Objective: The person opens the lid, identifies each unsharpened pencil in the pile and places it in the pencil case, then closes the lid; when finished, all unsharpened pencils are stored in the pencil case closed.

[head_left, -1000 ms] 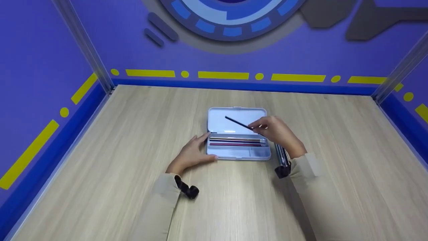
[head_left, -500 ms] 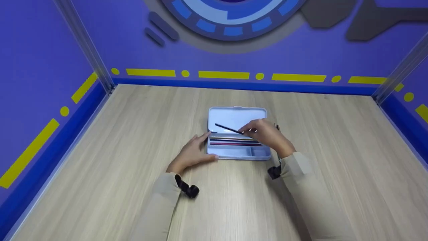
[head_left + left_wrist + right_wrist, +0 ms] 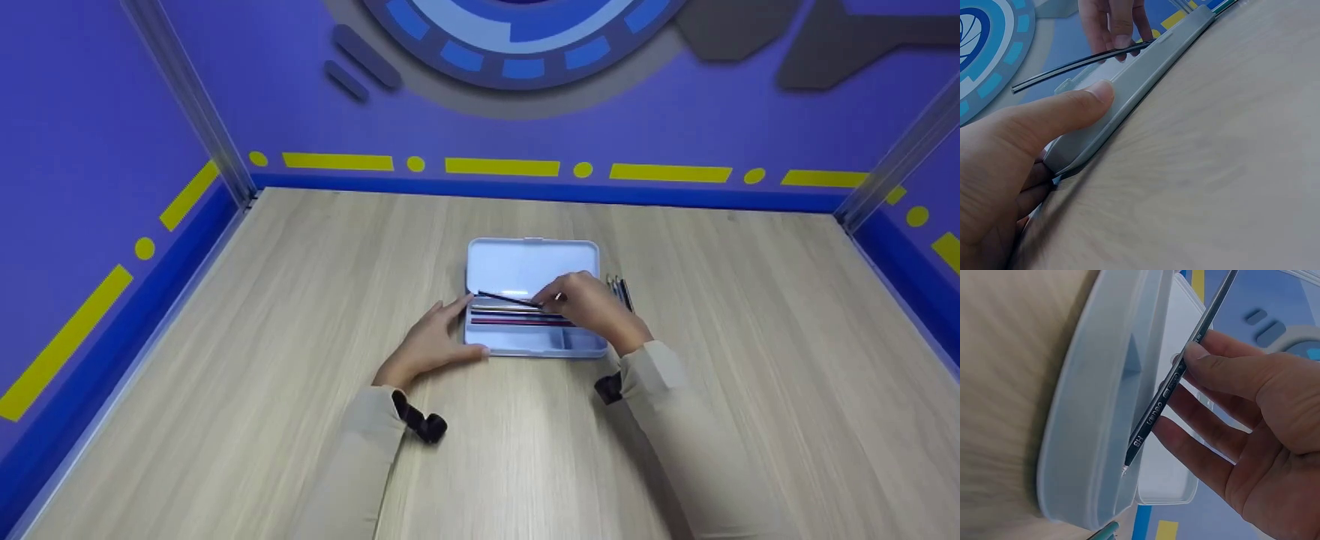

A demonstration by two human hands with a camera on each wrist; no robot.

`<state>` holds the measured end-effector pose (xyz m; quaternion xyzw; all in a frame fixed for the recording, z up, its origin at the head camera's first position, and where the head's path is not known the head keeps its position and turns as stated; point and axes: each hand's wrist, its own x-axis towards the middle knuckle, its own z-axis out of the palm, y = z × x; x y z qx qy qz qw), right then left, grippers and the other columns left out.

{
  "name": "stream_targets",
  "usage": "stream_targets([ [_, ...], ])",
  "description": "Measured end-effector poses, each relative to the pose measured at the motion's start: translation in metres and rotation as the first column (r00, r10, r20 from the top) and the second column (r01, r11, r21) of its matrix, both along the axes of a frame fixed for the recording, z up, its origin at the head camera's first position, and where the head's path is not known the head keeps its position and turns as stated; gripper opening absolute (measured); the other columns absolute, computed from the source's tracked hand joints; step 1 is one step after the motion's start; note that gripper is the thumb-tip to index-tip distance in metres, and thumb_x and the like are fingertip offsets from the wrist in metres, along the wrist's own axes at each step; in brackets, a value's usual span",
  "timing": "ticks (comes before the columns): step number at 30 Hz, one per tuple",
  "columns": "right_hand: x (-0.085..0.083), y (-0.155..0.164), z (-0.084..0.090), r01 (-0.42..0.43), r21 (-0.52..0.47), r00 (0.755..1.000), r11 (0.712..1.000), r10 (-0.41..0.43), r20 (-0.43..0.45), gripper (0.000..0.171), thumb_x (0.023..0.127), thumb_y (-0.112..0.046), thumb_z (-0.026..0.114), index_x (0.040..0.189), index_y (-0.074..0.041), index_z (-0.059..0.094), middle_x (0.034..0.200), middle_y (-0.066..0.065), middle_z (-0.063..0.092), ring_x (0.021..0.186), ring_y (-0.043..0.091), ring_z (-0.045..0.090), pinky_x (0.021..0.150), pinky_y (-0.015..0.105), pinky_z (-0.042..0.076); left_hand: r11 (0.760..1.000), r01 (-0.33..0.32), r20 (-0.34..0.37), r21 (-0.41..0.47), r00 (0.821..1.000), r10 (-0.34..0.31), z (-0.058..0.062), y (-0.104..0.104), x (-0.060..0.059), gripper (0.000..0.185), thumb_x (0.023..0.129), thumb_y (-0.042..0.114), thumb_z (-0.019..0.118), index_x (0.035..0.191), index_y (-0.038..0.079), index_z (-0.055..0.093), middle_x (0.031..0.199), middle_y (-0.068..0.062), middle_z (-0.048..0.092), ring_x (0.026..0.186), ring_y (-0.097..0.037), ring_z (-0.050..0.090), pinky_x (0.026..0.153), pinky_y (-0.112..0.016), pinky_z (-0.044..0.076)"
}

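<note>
- Lowering a thin black pencil (image 3: 510,300) toward the pale blue plastic pencil case (image 3: 525,341), the person's right hand (image 3: 589,304) pinches the shaft between thumb and fingertips, its far end slanting over the case's open tray.
- Bracing the case, the left hand (image 3: 431,345) rests at its left end with straight fingers, the thumb (image 3: 1081,104) pressed flat on the near wall and gripping nothing.
- Inside the tray lie several more pencils, one red (image 3: 517,323), side by side along its length; the raised lid (image 3: 525,266) stands behind them.
- Near the table's middle sits the case on the light wood-grain table (image 3: 300,300), with a few loose pencils (image 3: 621,289) just beside its right end.
- Light, stiff and smooth, the black pencil probably rolls easily and has a brittle point; a hold on the shaft, as here, suits it best.
- Lettering reading "HB" shows on the pencil in the right wrist view.
</note>
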<state>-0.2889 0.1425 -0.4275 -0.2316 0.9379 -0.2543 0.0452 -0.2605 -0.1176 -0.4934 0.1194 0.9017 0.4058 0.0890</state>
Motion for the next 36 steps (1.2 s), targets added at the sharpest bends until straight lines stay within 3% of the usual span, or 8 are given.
stream_targets([
  [4,0.001,0.000,-0.002,-0.007,0.012,1.000,1.000,0.008,-0.026,0.021,0.087,0.002,0.065,0.102,-0.007,0.076,0.101,0.009,0.074,0.094,0.021,0.069,0.084,0.039,0.057,1.000,0.006,0.001,0.000,1.000,-0.006,0.000,0.001,-0.001,0.101,0.067,0.055,0.081,0.151,0.027,0.032,0.156,-0.004,0.034,0.147,-0.038,0.015,0.118,-0.055,0.018],
  [10,0.003,-0.001,-0.003,0.035,0.034,0.999,0.999,-0.035,0.018,0.021,0.088,0.001,0.064,0.103,-0.007,0.076,0.100,0.008,0.074,0.085,0.018,0.066,0.081,0.037,0.058,1.000,0.008,0.012,-0.001,1.000,-0.008,0.000,0.002,-0.002,0.103,0.066,0.056,0.081,0.151,0.026,0.031,0.156,-0.003,0.032,0.147,-0.039,0.013,0.118,-0.055,0.017],
  [25,0.008,0.005,0.004,0.040,0.033,0.999,0.999,-0.041,0.032,0.022,0.087,-0.002,0.067,0.106,-0.007,0.075,0.101,0.009,0.074,0.086,0.018,0.066,0.080,0.036,0.058,1.000,0.011,0.003,0.005,1.000,-0.011,0.000,0.001,-0.002,0.103,0.067,0.055,0.081,0.151,0.026,0.031,0.157,-0.003,0.031,0.147,-0.038,0.014,0.118,-0.056,0.017],
  [36,0.012,0.031,0.003,0.084,0.021,0.996,0.996,-0.083,-0.032,0.021,0.087,-0.005,0.067,0.106,-0.003,0.074,0.098,0.012,0.073,0.084,0.022,0.066,0.078,0.038,0.058,1.000,0.003,-0.002,0.016,1.000,-0.003,0.000,0.000,0.000,0.102,0.066,0.055,0.082,0.151,0.025,0.033,0.156,-0.005,0.033,0.147,-0.037,0.015,0.118,-0.055,0.018],
])
